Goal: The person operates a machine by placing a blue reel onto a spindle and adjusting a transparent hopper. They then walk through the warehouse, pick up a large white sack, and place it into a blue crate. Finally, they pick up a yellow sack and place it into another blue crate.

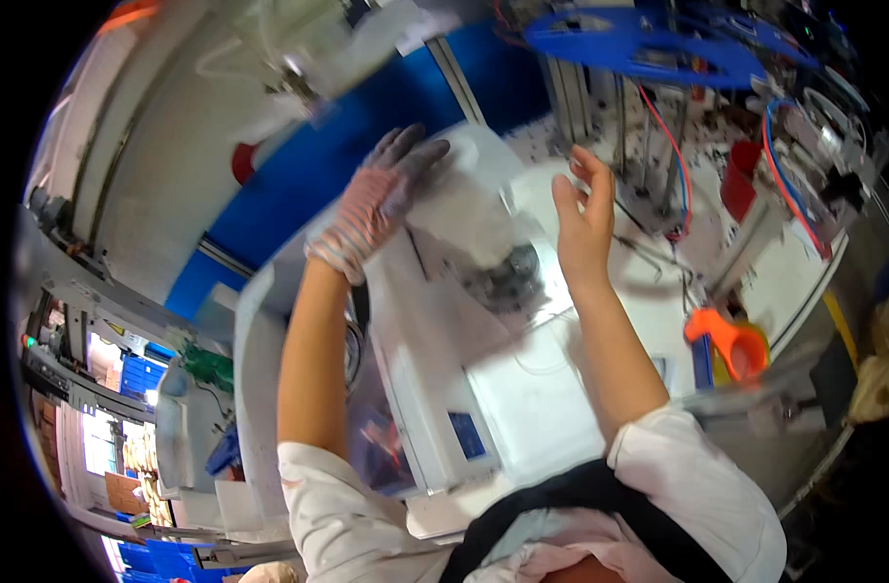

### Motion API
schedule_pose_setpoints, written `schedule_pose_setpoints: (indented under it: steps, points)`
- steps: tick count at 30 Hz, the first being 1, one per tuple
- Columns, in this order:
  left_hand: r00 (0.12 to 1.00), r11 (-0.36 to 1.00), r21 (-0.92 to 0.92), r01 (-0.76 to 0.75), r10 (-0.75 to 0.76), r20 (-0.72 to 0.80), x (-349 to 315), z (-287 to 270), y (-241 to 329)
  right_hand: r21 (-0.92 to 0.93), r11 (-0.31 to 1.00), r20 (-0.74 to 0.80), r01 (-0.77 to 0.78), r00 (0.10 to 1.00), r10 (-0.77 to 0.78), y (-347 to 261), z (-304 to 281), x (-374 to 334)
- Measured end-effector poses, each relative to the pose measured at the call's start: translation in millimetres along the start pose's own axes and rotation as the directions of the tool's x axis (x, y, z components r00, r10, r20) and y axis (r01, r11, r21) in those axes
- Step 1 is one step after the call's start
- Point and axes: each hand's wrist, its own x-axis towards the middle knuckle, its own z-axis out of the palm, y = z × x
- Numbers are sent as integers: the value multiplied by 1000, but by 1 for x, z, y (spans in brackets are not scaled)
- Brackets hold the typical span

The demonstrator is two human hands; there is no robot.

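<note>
My left hand [391, 189] wears a striped pinkish-white glove with grey fingers. It reaches over the top of a white machine housing [435, 350], its fingers stretched out and nothing visible in them. My right hand [587, 219] is bare and raised at the right of the housing, thumb and bent fingers apart, with no object visible between them. Between the two hands is a blurred, whitish, cloudy thing [469, 223] whose kind I cannot make out. Just below it sits a cluster of dark grey pieces [508, 277], too blurred to name.
A large blue reel [649, 44] stands above the right side of the bench. Red and blue tubes [789, 185] hang beside metal fixtures. An orange ring-shaped thing [741, 348] lies at the bench's right edge. Small dark bits are scattered on the white bench top [697, 301].
</note>
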Motion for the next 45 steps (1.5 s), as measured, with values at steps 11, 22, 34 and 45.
schedule_pose_setpoints:
  steps: [11,22,34,45]
  points:
    - [999,996,-74,46,-48,-21,-17,-51,56,-730,654,421,200,884,200,59,-99,-104]
    - [984,875,-454,167,-119,131,-71,-136,125,-360,789,515,498,811,-277,-22,-62,-75]
    - [681,488,-649,583,-730,62,3,-74,47,-346,792,456,503,828,-327,-99,30,55]
    - [554,346,-539,768,-780,290,44,-15,-26,-511,718,573,473,810,-126,-40,79,105]
